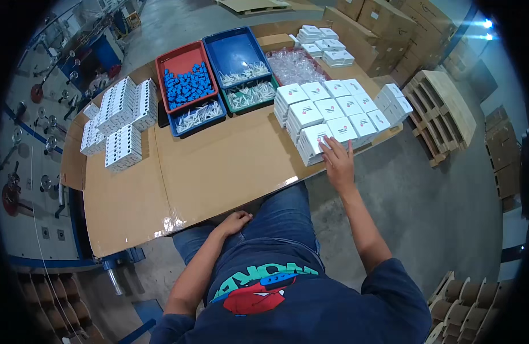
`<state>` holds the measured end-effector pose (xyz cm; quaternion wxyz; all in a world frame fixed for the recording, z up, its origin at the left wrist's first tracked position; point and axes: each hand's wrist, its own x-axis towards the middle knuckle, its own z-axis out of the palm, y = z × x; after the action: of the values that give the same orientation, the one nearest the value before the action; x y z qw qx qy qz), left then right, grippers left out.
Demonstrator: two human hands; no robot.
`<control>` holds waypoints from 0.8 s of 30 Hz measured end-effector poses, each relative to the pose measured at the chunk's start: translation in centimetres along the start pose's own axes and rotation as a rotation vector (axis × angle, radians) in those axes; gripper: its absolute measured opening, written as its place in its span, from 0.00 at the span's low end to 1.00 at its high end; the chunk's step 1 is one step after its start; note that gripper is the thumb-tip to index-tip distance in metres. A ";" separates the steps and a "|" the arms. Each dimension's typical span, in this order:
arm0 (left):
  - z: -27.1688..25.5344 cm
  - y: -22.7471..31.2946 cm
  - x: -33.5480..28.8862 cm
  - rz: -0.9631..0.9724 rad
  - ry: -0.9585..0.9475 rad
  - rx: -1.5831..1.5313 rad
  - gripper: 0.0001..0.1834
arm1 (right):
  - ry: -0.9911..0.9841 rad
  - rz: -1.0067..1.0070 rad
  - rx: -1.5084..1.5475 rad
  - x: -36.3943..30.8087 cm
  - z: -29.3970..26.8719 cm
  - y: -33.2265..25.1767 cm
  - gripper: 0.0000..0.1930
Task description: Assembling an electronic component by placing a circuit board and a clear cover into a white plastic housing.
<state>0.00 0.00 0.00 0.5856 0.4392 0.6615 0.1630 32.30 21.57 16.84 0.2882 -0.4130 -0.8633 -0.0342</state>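
My right hand [339, 164] reaches to the near side of a block of stacked flat white boxes [328, 109] at the table's right. Its fingers are stretched and apart, and their tips touch the top and front edge of the nearest boxes. No box is lifted by it. My left hand [234, 222] lies on my lap just below the table's front edge, fingers loosely bent and nothing seen in it. Cardboard [218, 166] covers the tabletop in front of me.
Stacks of small white boxes [122, 109] stand at the left. Trays sit at the back: a red tray [181, 53] of blue parts, and a blue tray [227, 46] of pale pieces. Clear plastic parts [296, 67] lie beside more white boxes [327, 45]. A wooden pallet [439, 114] leans at right.
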 end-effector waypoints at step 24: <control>-4.8 17.2 -8.2 0.812 0.146 -0.999 0.50 | 0.161 -0.281 0.582 -0.9 2.9 -16.1 0.13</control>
<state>1.71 4.77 18.94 0.5647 0.3168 0.3253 0.6892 19.61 11.27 16.84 0.4538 -0.1863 -0.8598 0.1419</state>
